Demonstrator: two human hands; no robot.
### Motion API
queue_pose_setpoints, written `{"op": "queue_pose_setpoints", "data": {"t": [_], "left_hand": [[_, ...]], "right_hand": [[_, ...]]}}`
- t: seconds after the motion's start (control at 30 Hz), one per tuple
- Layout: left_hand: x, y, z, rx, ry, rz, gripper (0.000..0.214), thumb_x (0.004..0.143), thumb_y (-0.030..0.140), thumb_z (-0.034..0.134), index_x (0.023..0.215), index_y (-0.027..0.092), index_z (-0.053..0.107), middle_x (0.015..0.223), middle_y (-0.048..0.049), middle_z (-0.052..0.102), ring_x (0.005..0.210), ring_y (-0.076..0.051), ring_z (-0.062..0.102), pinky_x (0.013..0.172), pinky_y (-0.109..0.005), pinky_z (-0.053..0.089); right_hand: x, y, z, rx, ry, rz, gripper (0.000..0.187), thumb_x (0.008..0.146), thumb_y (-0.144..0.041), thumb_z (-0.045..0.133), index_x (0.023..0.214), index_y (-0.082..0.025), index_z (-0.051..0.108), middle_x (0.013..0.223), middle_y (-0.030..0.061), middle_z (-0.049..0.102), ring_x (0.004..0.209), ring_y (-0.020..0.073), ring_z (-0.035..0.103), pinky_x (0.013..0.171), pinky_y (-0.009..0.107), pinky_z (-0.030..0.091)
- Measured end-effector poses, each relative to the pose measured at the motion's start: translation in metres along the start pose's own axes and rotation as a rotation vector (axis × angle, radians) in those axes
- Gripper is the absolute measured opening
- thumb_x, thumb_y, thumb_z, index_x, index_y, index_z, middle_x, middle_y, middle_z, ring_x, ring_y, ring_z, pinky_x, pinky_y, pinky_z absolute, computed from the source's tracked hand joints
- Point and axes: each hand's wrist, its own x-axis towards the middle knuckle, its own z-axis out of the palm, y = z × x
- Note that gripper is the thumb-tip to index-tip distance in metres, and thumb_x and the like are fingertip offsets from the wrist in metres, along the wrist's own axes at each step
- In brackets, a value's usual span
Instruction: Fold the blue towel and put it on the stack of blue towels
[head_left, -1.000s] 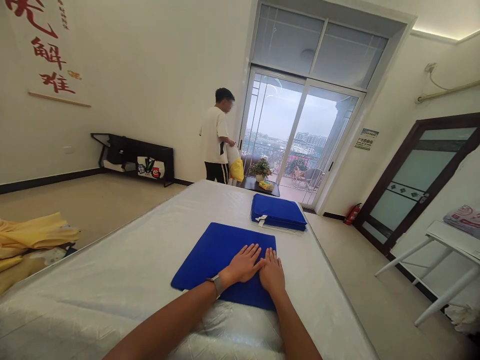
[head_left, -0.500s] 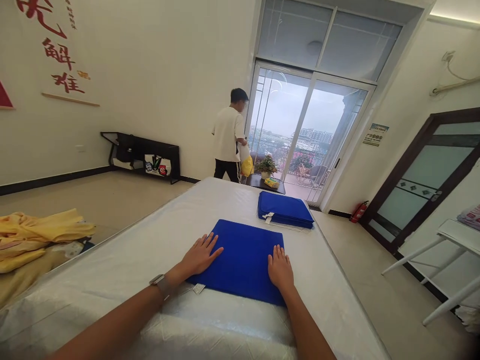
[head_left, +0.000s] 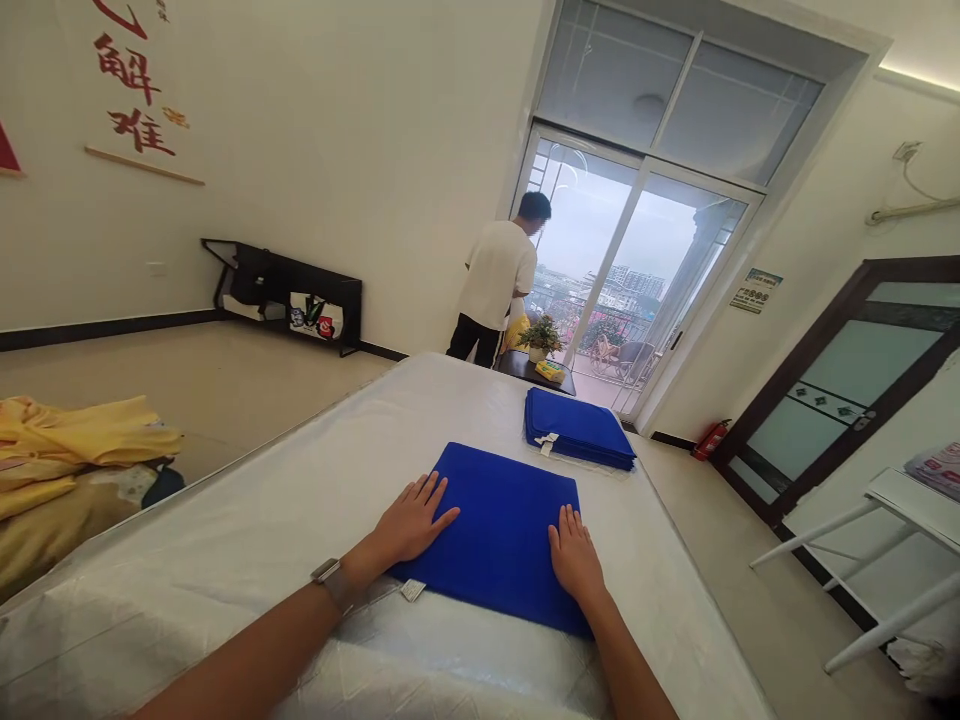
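A folded blue cloth (head_left: 499, 525) lies flat on a plastic-wrapped white mattress (head_left: 247, 540). My left hand (head_left: 411, 520) rests palm down on its left edge, fingers spread, a watch on the wrist. On the cloth's right near corner my right hand (head_left: 574, 555) presses flat, fingers together. Neither hand grips anything. A small white tag sticks out at the cloth's near left corner. Farther back on the mattress sits a stack of folded blue cloths (head_left: 577, 440).
A person in a white shirt (head_left: 495, 280) stands at the glass balcony door, back turned, by a dark low table with a plant (head_left: 541, 340). Yellow fabric (head_left: 75, 445) is heaped at left. A white table (head_left: 892, 520) stands at right, a fire extinguisher (head_left: 709, 438) by the wall.
My hands, side by side at the cloth's middle a second ago, have slid apart to its left and right edges. The person has stepped right, toward the balcony door.
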Motion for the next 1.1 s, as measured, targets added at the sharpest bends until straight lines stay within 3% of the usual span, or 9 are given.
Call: {"op": "queue_pose_setpoints", "data": {"t": [0.23,0.47,0.6,0.77,1.1], "left_hand": [[-0.002,0.001,0.001,0.000,-0.015,-0.008,0.092,0.097,0.078,0.018,0.162,0.012,0.027,0.169,-0.0129,0.019,0.158,-0.031,0.016,0.128,-0.048,0.017],[-0.004,-0.001,0.002,-0.002,-0.010,-0.018,0.093,0.096,0.080,0.021,0.162,0.015,0.026,0.169,-0.0113,0.018,0.158,-0.030,0.016,0.128,-0.048,0.017],[-0.003,-0.004,0.004,0.019,-0.016,-0.014,0.091,0.096,0.080,0.021,0.163,0.018,0.024,0.170,-0.0093,0.016,0.158,-0.029,0.015,0.128,-0.048,0.017],[0.001,-0.011,0.006,0.054,-0.016,-0.017,0.088,0.097,0.078,0.023,0.162,0.019,0.025,0.169,-0.0083,0.019,0.157,-0.029,0.019,0.128,-0.046,0.018],[0.012,-0.018,-0.003,0.135,-0.028,-0.062,0.087,0.100,0.071,0.021,0.160,0.008,0.029,0.168,-0.0139,0.023,0.157,-0.028,0.019,0.128,-0.048,0.017]], "right_hand": [[0.012,0.005,-0.012,-0.014,-0.040,-0.025,0.068,0.107,-0.043,0.017,0.163,-0.005,0.021,0.170,0.0102,0.018,0.158,0.0236,0.015,0.128,0.040,0.013],[0.062,-0.001,-0.031,0.004,-0.011,-0.010,0.069,0.107,-0.043,0.017,0.164,-0.005,0.021,0.171,0.0099,0.018,0.158,0.0234,0.013,0.127,0.040,0.013],[0.086,0.003,-0.015,0.039,0.027,0.003,0.070,0.107,-0.045,0.017,0.164,-0.005,0.020,0.171,0.0097,0.018,0.158,0.0228,0.014,0.127,0.038,0.012],[0.095,0.009,0.009,0.075,0.087,0.010,0.072,0.106,-0.048,0.016,0.164,-0.006,0.018,0.171,0.0084,0.017,0.159,0.0211,0.011,0.128,0.038,0.009],[0.090,0.003,0.004,0.117,0.098,0.007,0.070,0.106,-0.043,0.018,0.163,-0.004,0.020,0.171,0.0097,0.019,0.158,0.0211,0.013,0.127,0.038,0.010]]}}
